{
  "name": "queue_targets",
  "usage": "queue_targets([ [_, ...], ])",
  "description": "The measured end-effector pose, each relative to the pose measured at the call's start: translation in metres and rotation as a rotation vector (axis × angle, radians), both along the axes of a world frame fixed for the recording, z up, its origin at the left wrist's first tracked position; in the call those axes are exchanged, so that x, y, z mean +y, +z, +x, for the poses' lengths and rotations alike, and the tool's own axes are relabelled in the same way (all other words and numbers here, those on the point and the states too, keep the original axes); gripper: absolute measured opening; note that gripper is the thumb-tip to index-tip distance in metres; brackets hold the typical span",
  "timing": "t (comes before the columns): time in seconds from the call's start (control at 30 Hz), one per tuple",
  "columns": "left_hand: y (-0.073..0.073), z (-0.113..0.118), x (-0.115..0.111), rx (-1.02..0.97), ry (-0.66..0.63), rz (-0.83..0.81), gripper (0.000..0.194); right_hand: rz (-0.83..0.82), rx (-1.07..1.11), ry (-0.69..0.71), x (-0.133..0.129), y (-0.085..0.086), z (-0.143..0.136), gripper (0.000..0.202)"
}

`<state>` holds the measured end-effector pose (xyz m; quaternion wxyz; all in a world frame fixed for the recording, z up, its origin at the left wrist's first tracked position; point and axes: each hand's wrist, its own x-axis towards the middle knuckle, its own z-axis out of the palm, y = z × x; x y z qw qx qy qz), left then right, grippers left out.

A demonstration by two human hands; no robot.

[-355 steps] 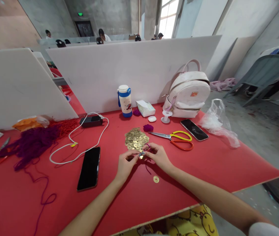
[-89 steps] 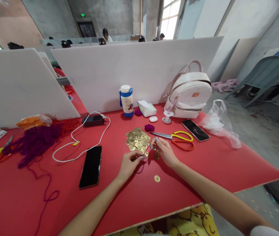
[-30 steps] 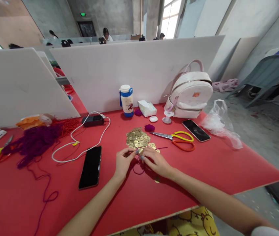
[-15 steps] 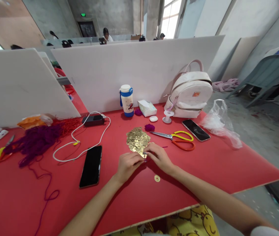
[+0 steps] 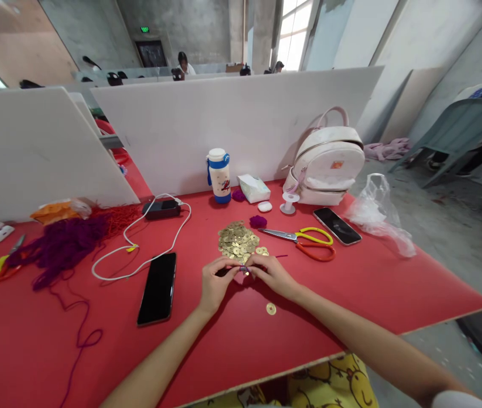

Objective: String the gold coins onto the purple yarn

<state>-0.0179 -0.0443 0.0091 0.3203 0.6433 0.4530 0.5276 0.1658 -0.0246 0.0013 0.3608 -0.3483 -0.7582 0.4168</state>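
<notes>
My left hand (image 5: 219,283) and my right hand (image 5: 273,276) meet in front of a pile of gold coins (image 5: 237,241). The fingertips of both are pinched together on a short purple thread (image 5: 244,268). A small shiny glint shows beside the thread; whether it is a coin in the fingers I cannot tell. Behind the right hand, a bit of purple yarn (image 5: 282,256) sticks out on the table. One loose holed coin (image 5: 271,309) lies flat nearer to me, below the right wrist.
Yellow-and-red scissors (image 5: 303,236) and a phone (image 5: 337,225) lie to the right. Left are another phone (image 5: 157,289), a white cable (image 5: 128,275) and a tangle of purple yarn (image 5: 64,243). A bottle (image 5: 219,175), a spool (image 5: 289,203) and a backpack (image 5: 328,164) stand at the back.
Both hands have drawn level, fingertips meeting over the thread. The left hand has lifted and its fingers have bent. The right hand has shifted slightly nearer, uncovering coins behind it.
</notes>
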Motion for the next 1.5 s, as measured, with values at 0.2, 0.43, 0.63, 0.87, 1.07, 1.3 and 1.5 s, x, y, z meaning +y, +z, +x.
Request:
queue_targets([
  [0.2, -0.001, -0.001, 0.002, -0.018, -0.030, -0.048, 0.006, 0.048, -0.049, 0.045, 0.004, 0.002, 0.005, 0.016],
  [0.43, -0.002, 0.000, 0.002, 0.012, -0.051, -0.082, 0.007, 0.148, 0.032, -0.141, 0.000, 0.005, 0.006, 0.026],
  [0.63, -0.004, 0.000, 0.003, 0.025, -0.081, -0.056, 0.007, -0.133, 0.340, -0.113, 0.002, 0.004, 0.008, 0.041],
  [0.87, 0.008, 0.002, -0.004, 0.032, -0.136, 0.078, 0.010, -0.713, 0.921, -0.154, 0.022, 0.002, 0.011, 0.045],
  [1.07, 0.014, 0.007, -0.015, 0.151, -0.406, 0.269, 0.009, -0.866, 1.067, -0.262, 0.035, -0.005, 0.022, 0.037],
  [1.3, 0.016, 0.010, -0.017, 0.059, -0.376, 0.061, 0.014, -0.651, 0.841, -0.369, 0.034, -0.007, 0.024, 0.027],
  [1.5, 0.006, 0.007, -0.005, -0.099, -0.017, -0.093, 0.015, -0.283, 0.581, -0.497, 0.025, -0.001, 0.018, 0.041],
])
